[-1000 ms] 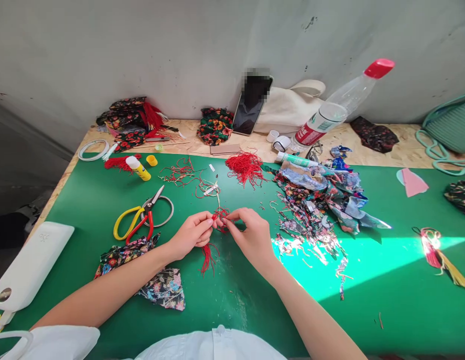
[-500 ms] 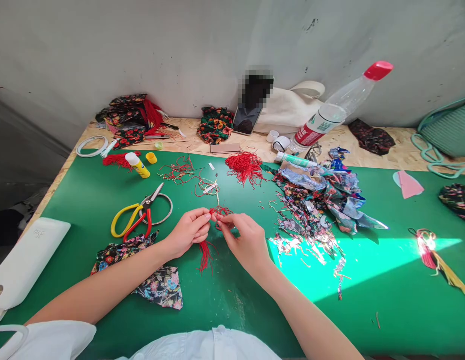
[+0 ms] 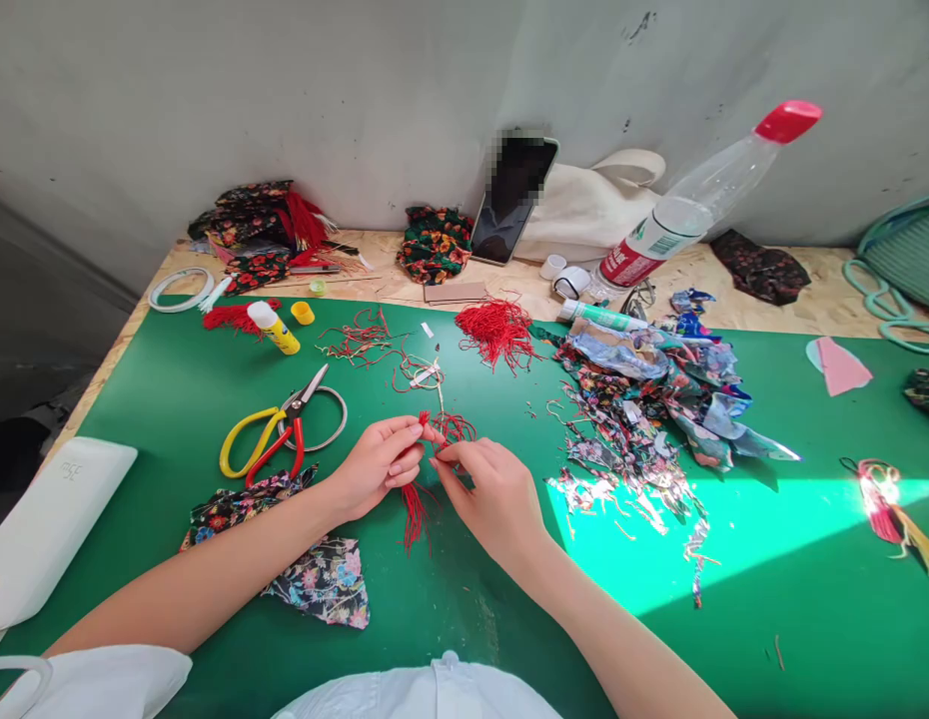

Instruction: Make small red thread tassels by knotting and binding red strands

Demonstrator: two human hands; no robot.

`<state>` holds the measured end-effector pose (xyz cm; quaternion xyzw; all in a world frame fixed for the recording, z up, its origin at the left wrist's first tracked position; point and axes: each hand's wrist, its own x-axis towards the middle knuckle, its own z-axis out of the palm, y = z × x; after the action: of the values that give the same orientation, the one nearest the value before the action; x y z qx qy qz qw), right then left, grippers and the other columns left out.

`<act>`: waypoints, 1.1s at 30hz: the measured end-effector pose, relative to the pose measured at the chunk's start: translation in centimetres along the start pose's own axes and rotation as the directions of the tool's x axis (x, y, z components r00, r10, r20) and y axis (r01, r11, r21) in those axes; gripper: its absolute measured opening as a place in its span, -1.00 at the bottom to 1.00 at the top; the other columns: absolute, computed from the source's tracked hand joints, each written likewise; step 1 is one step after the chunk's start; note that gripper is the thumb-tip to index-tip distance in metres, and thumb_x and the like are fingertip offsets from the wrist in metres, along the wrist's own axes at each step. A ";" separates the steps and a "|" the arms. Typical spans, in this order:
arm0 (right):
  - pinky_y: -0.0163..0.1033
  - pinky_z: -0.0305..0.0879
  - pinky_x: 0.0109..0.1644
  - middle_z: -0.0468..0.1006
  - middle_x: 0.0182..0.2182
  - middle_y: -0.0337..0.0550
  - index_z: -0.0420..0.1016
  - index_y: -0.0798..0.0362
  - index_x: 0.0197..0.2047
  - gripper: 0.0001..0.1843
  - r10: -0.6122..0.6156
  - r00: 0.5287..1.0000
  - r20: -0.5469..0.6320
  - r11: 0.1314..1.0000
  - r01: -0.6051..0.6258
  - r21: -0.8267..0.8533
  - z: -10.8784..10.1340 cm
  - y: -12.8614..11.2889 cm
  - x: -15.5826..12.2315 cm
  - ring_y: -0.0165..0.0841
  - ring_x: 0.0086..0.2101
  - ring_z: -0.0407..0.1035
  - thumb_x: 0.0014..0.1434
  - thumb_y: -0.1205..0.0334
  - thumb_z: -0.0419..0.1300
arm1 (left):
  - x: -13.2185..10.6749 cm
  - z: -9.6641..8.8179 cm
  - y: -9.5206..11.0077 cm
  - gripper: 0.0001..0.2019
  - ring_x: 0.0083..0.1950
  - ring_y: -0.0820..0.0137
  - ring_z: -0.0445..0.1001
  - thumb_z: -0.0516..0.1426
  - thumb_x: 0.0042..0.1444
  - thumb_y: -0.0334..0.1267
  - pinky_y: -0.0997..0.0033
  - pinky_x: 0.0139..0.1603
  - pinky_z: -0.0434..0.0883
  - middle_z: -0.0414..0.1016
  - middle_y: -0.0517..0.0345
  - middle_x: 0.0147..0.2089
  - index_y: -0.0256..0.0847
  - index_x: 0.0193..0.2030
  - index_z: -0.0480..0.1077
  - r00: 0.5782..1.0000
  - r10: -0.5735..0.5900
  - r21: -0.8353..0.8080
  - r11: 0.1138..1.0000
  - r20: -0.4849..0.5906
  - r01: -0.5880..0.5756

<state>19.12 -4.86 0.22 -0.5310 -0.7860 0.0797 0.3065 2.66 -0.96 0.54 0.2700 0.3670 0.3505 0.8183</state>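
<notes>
A red thread tassel (image 3: 415,516) hangs from my left hand (image 3: 384,457), its top pinched between thumb and forefinger and its loose strands dangling below the fingers. Close beside it, my right hand (image 3: 491,486) is closed, thumb and forefinger pressed together near the tassel's neck. What lies between those fingertips is too small to make out. Behind the hands lies a tangle of red cord (image 3: 457,428) with a pale twisted string (image 3: 439,387) running away from it. Yellow-and-red-handled scissors (image 3: 277,429) rest left of my left hand, over a metal ring.
Floral fabric pieces (image 3: 322,579) lie under my left forearm. Fabric scraps (image 3: 621,429) spread at the right, near a tilted plastic bottle (image 3: 659,235). A red thread pile (image 3: 497,332), a glue stick (image 3: 274,328), a phone (image 3: 513,200) and a white power bank (image 3: 64,534) stand or lie around.
My right hand has shifted slightly down and away from the tassel's top, showing more of the red cord behind. My left hand keeps its pinch. The view has shifted a little.
</notes>
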 end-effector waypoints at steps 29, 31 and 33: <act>-0.32 0.30 -0.29 0.48 -0.51 -0.28 0.39 0.05 -0.35 -0.76 0.323 0.802 0.503 0.317 -0.593 0.740 -0.9 0.0 2.2 -0.47 -0.44 0.35 0.13 0.04 0.22 | -0.2 -0.4 -0.4 -0.76 -0.66 0.64 -0.03 0.16 0.08 -0.16 0.54 -0.62 -0.07 0.03 0.36 -0.70 -0.32 -0.45 0.44 0.987 -0.088 0.173 0.983 0.136 0.064; -0.32 0.30 -0.29 0.48 -0.50 -0.28 0.38 0.05 -0.36 -0.76 0.326 0.801 0.502 0.326 -0.594 0.736 -1.0 0.0 2.2 -0.46 -0.44 0.36 0.14 0.04 0.22 | -0.2 -0.4 -0.3 -0.76 -0.67 0.65 -0.03 0.16 0.07 -0.15 0.55 -0.63 -0.06 0.03 0.37 -0.71 -0.32 -0.45 0.43 0.987 -0.092 0.168 0.983 0.130 0.069; -0.34 0.29 -0.29 0.48 -0.50 -0.28 0.38 0.05 -0.37 -0.77 0.324 0.804 0.498 0.336 -0.590 0.734 -1.0 0.0 2.2 -0.47 -0.44 0.35 0.15 0.06 0.21 | -0.2 -0.3 -0.3 -0.76 -0.67 0.65 -0.03 0.16 0.07 -0.15 0.56 -0.63 -0.06 0.03 0.38 -0.71 -0.32 -0.45 0.42 0.987 -0.092 0.162 0.984 0.131 0.070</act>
<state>19.12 -3.14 1.94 -0.4867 -0.4840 0.6158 0.3869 2.39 -1.25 0.27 0.3420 0.3466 0.2674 0.8315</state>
